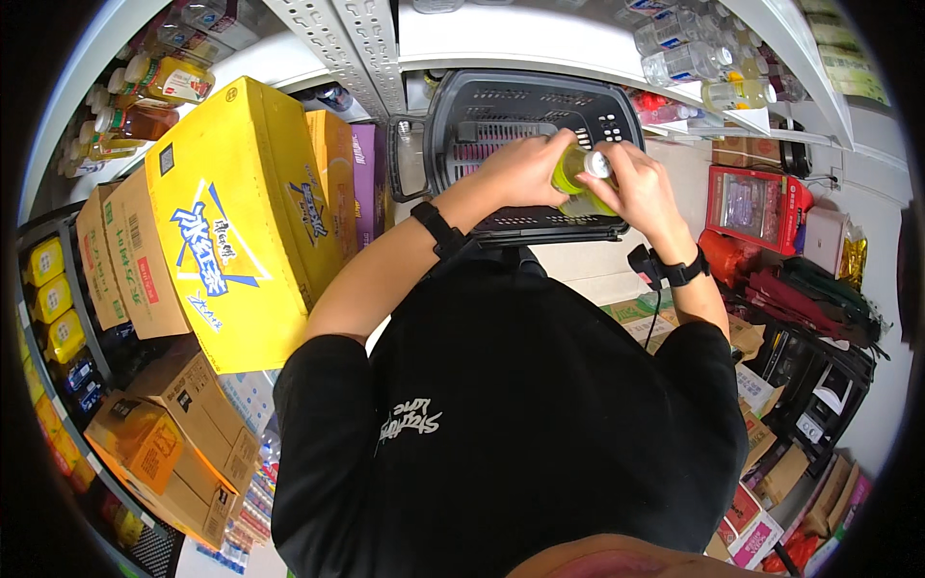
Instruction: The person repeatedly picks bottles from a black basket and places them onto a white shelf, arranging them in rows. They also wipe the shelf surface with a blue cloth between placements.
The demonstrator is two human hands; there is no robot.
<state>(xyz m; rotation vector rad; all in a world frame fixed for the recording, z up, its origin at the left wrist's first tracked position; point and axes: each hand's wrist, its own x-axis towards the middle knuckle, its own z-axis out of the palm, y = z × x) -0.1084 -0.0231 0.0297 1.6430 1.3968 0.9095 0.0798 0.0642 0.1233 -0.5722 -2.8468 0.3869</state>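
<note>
Both hands are over a dark grey plastic shopping basket (535,87) with slotted walls. My left hand (531,170) grips the side of a plastic bottle of yellow-green drink (571,170) with a white cap. My right hand (632,180) is on a bottle at the cap end, its thumb below the cap and its fingers beside it. A second, paler bottle body (585,206) shows under the hands; whether it is a separate bottle I cannot tell. Pinkish items show through the slots in the basket's bottom.
A big yellow drink carton (224,224) stands left of the basket, with orange and purple cartons (367,180) behind it. White shelves (506,40) with bottles (686,61) run along the far side. Brown cartons (173,433) lie lower left. A red box (755,209) and a black rack stand right.
</note>
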